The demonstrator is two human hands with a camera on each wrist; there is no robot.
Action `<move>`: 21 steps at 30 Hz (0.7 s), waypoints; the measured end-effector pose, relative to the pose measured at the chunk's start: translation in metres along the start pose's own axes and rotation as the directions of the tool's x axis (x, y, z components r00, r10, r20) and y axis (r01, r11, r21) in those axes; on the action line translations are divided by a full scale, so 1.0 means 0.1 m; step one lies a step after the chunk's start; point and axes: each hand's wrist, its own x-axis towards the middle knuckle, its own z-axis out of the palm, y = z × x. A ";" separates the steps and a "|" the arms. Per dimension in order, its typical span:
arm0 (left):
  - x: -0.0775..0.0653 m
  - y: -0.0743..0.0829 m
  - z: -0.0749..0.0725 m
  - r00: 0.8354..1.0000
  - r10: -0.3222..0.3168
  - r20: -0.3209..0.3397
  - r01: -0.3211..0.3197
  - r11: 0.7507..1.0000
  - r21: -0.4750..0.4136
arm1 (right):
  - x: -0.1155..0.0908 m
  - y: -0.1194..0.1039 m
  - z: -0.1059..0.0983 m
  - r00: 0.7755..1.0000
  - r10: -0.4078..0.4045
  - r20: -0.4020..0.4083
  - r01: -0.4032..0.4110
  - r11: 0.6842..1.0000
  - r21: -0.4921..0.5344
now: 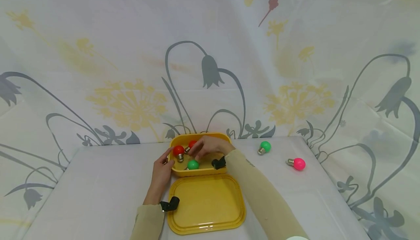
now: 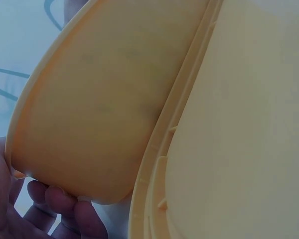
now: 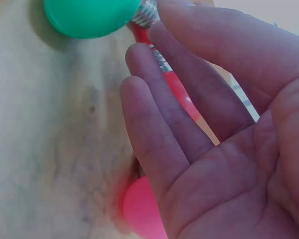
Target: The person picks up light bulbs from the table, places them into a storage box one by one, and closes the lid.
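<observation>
A yellow plastic box (image 1: 185, 173) holds several small coloured light bulbs with metal screw bases. My left hand (image 1: 161, 169) grips its left end at the rim; in the left wrist view the fingers (image 2: 60, 199) curl beside the box wall (image 2: 89, 114). Over the box interior is my right hand (image 1: 208, 147), its fingers (image 3: 149, 114) loosely extended and nothing gripped between them. The fingertips are close above a green bulb (image 1: 193, 165), whose base overlaps the thumb tip in the right wrist view. Two red bulbs (image 1: 178, 150) lie at the box's left, and a pink bulb (image 3: 144, 209) shows beneath the hand.
In front of the box lies its yellow lid (image 1: 206, 203), flat on the white tabletop (image 1: 115, 189). Another green bulb (image 1: 265, 146) and another pink bulb (image 1: 299, 164) rest to the right. A flower-patterned curtain (image 1: 210, 25) hangs behind the table.
</observation>
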 end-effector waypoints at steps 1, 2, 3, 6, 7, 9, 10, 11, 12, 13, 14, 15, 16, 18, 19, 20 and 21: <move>0.00 0.00 0.00 1.000 0.001 0.000 -0.001 1.000 -0.002 | -0.01 0.00 -0.01 1.000 0.000 -0.007 0.000 1.000 -0.018; 0.00 0.00 0.00 1.000 0.003 0.001 -0.003 1.000 0.001 | -0.02 0.00 -0.01 1.000 0.003 -0.016 -0.003 0.999 -0.033; 0.00 0.00 0.00 1.000 0.003 0.002 -0.003 1.000 0.002 | -0.03 -0.01 -0.02 1.000 0.004 -0.023 -0.005 0.999 -0.045; 0.01 0.00 0.00 1.000 0.000 0.002 0.000 1.000 -0.002 | -0.06 -0.01 -0.05 0.999 0.011 -0.034 -0.012 0.998 -0.057; 0.01 0.00 0.00 1.000 -0.001 0.002 0.001 1.000 -0.003 | -0.07 -0.01 -0.05 0.999 0.012 -0.037 -0.014 0.998 -0.054; 0.01 0.00 0.00 1.000 -0.009 0.005 0.009 1.000 -0.008 | -0.09 -0.02 -0.07 0.999 0.010 -0.043 -0.012 0.999 -0.046; 0.02 0.00 0.00 1.000 -0.012 0.006 0.012 1.000 -0.012 | -0.10 -0.02 -0.08 0.999 0.007 -0.046 -0.009 0.999 -0.046; 0.01 0.00 0.00 1.000 -0.013 0.008 0.013 1.000 -0.014 | -0.11 -0.03 -0.08 0.999 0.003 -0.050 -0.006 0.999 -0.045; 0.01 0.00 0.00 1.000 -0.014 0.009 0.014 1.000 -0.016 | -0.12 -0.03 -0.09 0.999 0.000 -0.055 -0.002 0.999 -0.042; 0.01 0.00 0.00 1.000 -0.014 0.009 0.014 1.000 -0.017 | -0.13 -0.03 -0.10 0.998 -0.002 -0.060 0.000 0.999 -0.038; 0.02 0.00 0.01 1.000 -0.014 0.010 0.014 1.000 -0.018 | -0.14 -0.04 -0.10 0.998 -0.006 -0.064 0.004 0.999 -0.032; 0.02 0.00 0.01 1.000 -0.013 0.010 0.014 1.000 -0.020 | -0.15 -0.04 -0.11 0.998 -0.011 -0.067 0.009 1.000 -0.029; 0.02 0.00 0.01 1.000 -0.011 0.009 0.011 1.000 -0.021 | -0.16 -0.04 -0.11 0.997 -0.015 -0.069 0.014 1.000 -0.022; 0.02 0.00 0.01 1.000 -0.007 0.007 0.007 1.000 -0.023 | -0.17 -0.04 -0.13 0.997 -0.023 -0.074 0.021 1.000 -0.018; 0.02 -0.01 0.01 1.000 -0.004 0.007 0.005 1.000 -0.023 | -0.17 -0.04 -0.13 0.997 -0.026 -0.076 0.025 1.000 -0.017; 0.02 -0.01 0.00 1.000 -0.002 0.007 0.003 1.000 -0.022 | -0.18 -0.04 -0.13 0.997 -0.030 -0.077 0.029 0.999 -0.017; 0.02 -0.01 0.00 1.000 0.000 0.006 0.000 1.000 -0.023 | -0.19 -0.04 -0.14 0.996 -0.034 -0.083 0.032 0.999 -0.027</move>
